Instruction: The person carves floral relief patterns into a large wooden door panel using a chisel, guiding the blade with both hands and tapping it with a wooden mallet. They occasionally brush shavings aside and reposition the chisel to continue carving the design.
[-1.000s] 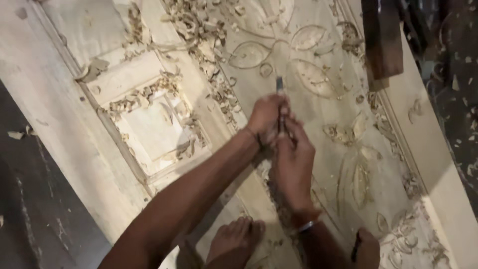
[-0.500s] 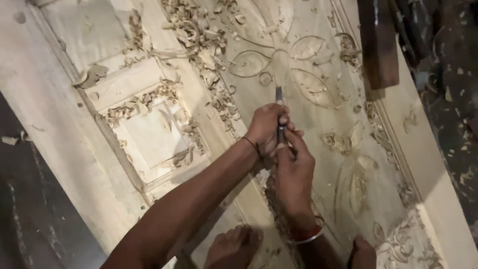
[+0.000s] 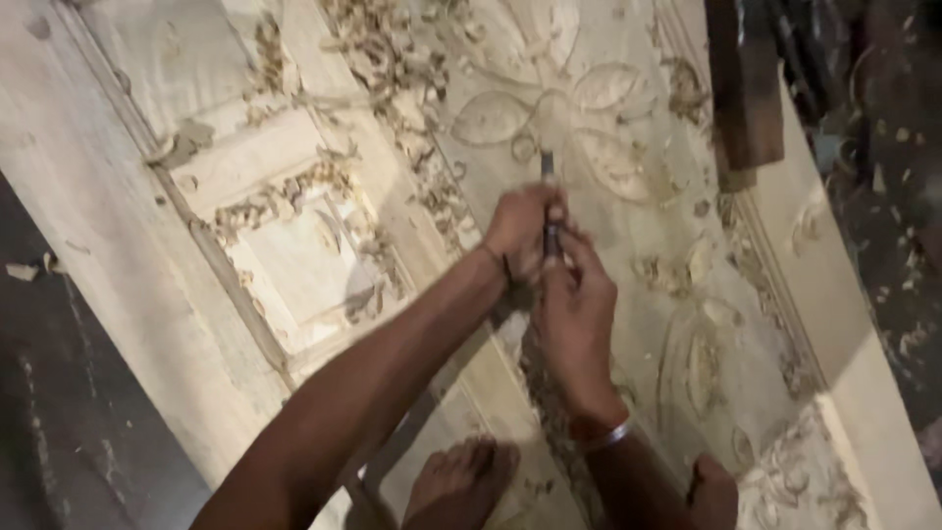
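Together, left hand and right hand grip a chisel, hiding its handle; blade tip blurred.

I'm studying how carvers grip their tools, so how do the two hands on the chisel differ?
The left hand grips the chisel higher up, nearer the blade end, while the right hand wraps it lower down. The left arm comes in from the lower left; the right comes up from below. The right wrist wears a metal bangle; the left shows only a thin dark band. Both are bare and closed around the chisel over the carved wooden panel.
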